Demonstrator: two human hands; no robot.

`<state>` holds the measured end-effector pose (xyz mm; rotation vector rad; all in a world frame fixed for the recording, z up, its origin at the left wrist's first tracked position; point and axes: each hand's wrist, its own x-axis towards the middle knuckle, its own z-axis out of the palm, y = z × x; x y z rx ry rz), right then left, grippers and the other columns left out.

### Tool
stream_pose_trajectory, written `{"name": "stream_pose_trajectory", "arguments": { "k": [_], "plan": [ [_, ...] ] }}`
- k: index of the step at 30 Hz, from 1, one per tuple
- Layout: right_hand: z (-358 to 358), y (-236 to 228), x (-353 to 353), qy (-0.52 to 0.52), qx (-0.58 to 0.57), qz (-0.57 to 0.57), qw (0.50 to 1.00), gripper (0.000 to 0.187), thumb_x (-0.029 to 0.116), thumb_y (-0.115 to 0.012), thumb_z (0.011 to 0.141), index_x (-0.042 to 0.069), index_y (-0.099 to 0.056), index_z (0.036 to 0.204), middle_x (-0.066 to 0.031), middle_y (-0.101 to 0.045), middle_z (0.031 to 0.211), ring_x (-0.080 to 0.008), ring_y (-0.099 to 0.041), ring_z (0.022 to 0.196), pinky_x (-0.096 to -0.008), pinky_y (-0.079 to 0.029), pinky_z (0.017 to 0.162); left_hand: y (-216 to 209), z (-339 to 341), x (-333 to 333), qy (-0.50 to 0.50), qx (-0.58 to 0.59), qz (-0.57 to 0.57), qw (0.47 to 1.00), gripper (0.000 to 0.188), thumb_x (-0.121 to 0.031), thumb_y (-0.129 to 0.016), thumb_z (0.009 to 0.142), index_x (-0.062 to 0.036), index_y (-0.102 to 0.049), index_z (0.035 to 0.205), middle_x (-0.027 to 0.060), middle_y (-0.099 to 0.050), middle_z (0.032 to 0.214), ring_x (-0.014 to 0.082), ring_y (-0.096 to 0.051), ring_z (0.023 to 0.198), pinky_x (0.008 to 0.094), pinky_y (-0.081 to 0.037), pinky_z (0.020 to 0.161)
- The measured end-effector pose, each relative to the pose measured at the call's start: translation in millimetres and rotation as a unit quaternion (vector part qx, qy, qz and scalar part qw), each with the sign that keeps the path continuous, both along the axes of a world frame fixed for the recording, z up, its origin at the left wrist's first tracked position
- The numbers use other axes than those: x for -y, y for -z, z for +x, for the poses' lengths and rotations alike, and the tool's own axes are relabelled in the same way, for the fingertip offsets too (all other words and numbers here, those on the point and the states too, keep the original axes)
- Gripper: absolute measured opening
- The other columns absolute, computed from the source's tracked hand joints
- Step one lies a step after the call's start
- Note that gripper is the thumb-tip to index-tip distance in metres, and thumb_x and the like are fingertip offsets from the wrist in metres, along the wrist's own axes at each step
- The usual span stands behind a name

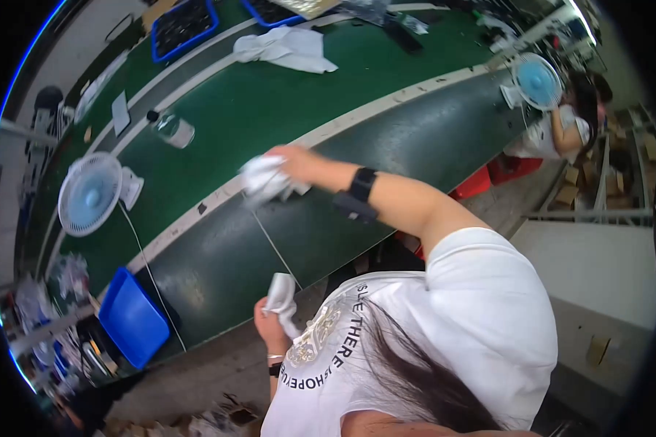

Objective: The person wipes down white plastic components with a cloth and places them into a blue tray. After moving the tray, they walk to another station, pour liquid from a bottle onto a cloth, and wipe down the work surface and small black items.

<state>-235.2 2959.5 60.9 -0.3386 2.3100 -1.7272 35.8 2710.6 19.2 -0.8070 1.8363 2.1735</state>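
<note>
My right hand (297,163) is stretched out over the pale strip along the green worktable (233,120). Its fingers are closed around a crumpled white cloth (264,177), which motion blurs. Near my body, beside the table's front edge, my left hand (270,328) grips a second white cloth (281,293), bunched up with a loose end hanging down. Some of the left fingers are hidden behind it. Farther back on the table lies another white cloth (288,49), flat and rumpled.
A white and blue fan (91,194) and a blue tray (133,318) are at the left. Beyond my right hand lies a clear bottle (173,131). Blue trays of dark parts (184,29) are at the back. Another fan (536,81) and a seated person (561,131) are at the right.
</note>
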Motion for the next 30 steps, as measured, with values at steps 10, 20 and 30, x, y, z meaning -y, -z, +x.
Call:
{"name": "stream_pose_trajectory", "arguments": {
  "k": [10, 20, 30],
  "plan": [
    [260, 89, -127, -0.122, 0.050, 0.082, 0.988, 0.025, 0.002, -0.051, 0.068, 0.006, -0.063, 0.089, -0.0138, -0.060, 0.089, -0.0303, -0.055, 0.087, -0.0381, -0.043, 0.080, 24, -56, 10, 0.512, 0.088, -0.125, 0.845, 0.028, -0.003, -0.049, 0.075, -0.0031, -0.053, 0.103, 0.0072, -0.058, 0.089, 0.0137, -0.055, 0.077, 0.0258, -0.046, 0.070],
    [290, -6, -301, 0.426, 0.222, -0.315, 0.819, 0.038, -0.002, -0.048, 0.072, 0.000, -0.050, 0.109, -0.0086, -0.055, 0.097, -0.0172, -0.054, 0.088, -0.0302, -0.045, 0.075, -68, -169, -183, 0.462, 0.023, -0.067, 0.884, 0.047, -0.002, -0.043, 0.076, -0.0036, -0.039, 0.123, 0.0121, -0.051, 0.112, 0.0222, -0.055, 0.095, 0.0310, -0.046, 0.080],
    [204, -14, -283, 0.232, 0.245, -0.722, 0.604, 0.034, 0.021, -0.049, 0.088, 0.005, -0.044, 0.118, -0.0045, -0.054, 0.103, -0.0137, -0.051, 0.095, -0.0260, -0.042, 0.081, -90, -149, -416, 0.610, -0.401, -0.300, 0.614, 0.077, -0.010, -0.065, 0.066, -0.0011, -0.025, 0.132, 0.0201, -0.041, 0.121, 0.0326, -0.038, 0.116, 0.0376, -0.033, 0.097]
  ]
}}
